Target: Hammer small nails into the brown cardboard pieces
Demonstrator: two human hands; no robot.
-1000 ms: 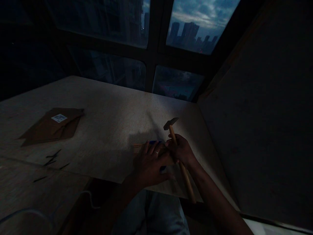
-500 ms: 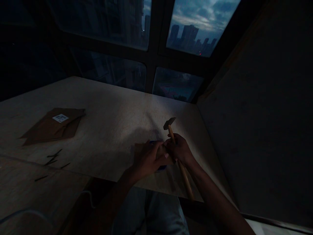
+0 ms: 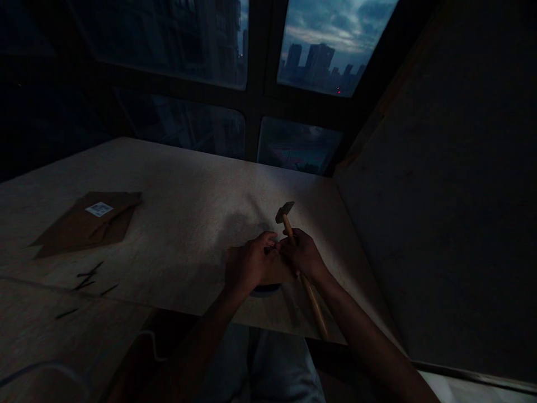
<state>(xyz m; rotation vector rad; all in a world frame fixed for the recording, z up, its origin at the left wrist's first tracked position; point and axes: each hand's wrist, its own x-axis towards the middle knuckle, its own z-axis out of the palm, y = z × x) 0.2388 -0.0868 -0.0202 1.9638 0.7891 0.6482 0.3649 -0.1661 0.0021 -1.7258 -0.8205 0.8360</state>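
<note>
A hammer (image 3: 314, 313) with a wooden handle slants across my right hand (image 3: 305, 254), its metal head beyond the knuckles and its handle end toward the table's front edge. The right fingers are closed round the handle, and their tips meet the fingers of my left hand (image 3: 250, 262). My left fingers are curled together in a pinch; whatever lies between them is too dark to make out. Below both hands is a flat brown piece (image 3: 277, 275), partly hidden by them. Under its near side shows the edge of a dark blue object (image 3: 265, 290).
Brown paper packaging (image 3: 67, 226) with a white label lies on the table (image 3: 180, 184) at left. Several thin dark nails or sticks (image 3: 87, 274) are scattered in front of it. A pale cable (image 3: 153, 341) hangs near the front edge. Windows stand behind, a wall at right.
My left hand has risen and its fingers have drawn in to the right fingertips, uncovering more of the brown piece. The right hand still grips the hammer. The whole view has shifted slightly.
</note>
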